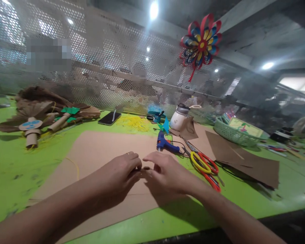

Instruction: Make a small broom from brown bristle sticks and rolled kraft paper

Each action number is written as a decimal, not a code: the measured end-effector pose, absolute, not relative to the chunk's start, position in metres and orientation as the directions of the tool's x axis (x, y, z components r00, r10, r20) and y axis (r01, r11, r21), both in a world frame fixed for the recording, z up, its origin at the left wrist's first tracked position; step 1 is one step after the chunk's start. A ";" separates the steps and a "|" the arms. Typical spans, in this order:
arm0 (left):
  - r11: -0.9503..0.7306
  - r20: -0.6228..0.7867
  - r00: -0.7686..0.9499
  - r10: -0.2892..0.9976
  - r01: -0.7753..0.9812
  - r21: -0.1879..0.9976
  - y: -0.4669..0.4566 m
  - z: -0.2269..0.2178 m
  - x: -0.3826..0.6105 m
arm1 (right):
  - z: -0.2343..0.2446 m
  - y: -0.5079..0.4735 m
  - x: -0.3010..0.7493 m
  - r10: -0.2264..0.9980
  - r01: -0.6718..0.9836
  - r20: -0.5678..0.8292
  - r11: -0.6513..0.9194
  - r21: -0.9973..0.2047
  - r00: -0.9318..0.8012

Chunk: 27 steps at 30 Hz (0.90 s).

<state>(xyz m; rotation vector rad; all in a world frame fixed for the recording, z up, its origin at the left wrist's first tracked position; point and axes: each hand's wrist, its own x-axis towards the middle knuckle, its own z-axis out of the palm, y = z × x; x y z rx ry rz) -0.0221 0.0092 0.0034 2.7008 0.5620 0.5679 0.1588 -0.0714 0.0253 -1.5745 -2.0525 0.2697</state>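
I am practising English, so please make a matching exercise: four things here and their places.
1. small dark-brown piece
2. blue plastic glue gun
3. flat black phone
4. red, blue and yellow looped flower

A. beside the thin yellow shreds
B. high up, before the perforated grey screen
C. between the left hand and right hand
D. beside the scissors with yellow and red handles

Pairs: 1-C; 2-D; 3-A; 4-B

We look from one head-worn camera, forward and down across the worktop [12, 166], near the left hand [125, 165] and right hand [167, 172], wide enough to take in the perforated screen [112, 51] and ceiling [271, 40] beyond.
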 end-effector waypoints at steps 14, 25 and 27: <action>-0.868 0.248 0.868 0.430 0.322 0.377 0.006 0.017 -0.027 | 0.008 -0.080 0.145 0.992 0.647 0.073 0.120 -0.753 -0.099; -0.806 0.179 0.826 0.534 0.433 0.404 0.012 0.012 -0.027 | 0.007 -0.077 0.148 0.978 0.734 0.193 0.188 -0.653 -0.079; -0.800 0.182 0.818 0.545 0.443 0.404 0.012 0.011 -0.027 | 0.008 -0.076 0.149 0.974 0.744 0.203 0.205 -0.636 -0.095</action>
